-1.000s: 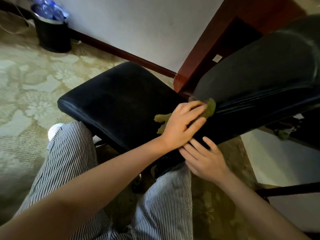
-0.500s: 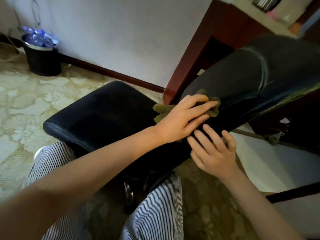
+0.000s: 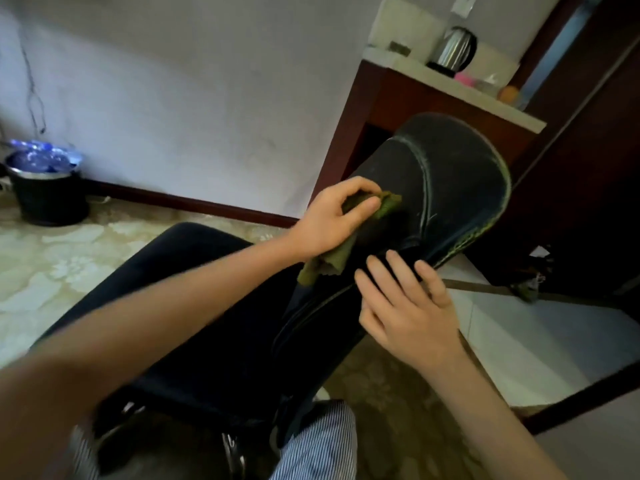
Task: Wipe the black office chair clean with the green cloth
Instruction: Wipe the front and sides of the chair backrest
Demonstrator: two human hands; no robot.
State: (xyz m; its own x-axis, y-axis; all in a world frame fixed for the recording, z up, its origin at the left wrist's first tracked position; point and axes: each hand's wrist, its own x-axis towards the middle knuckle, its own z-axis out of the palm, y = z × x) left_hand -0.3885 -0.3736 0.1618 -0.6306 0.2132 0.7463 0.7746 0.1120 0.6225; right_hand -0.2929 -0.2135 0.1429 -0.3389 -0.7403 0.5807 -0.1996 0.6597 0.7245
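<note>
The crumpled olive-green cloth (image 3: 389, 202) sits at two o'clock from centre, against the black padded office chair (image 3: 450, 168), on its backrest. The left hand (image 3: 330, 218) grips it, fingers curled round the bunch. At five o'clock the right hand (image 3: 410, 308) rests spread-fingered on the backrest edge, though blur obscures contact. Backrest wiping seems under way; next, a sweep toward the pale seam (image 3: 425, 192) at one o'clock.

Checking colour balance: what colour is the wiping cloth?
The cloth is olive green, best seen in the head view.
</note>
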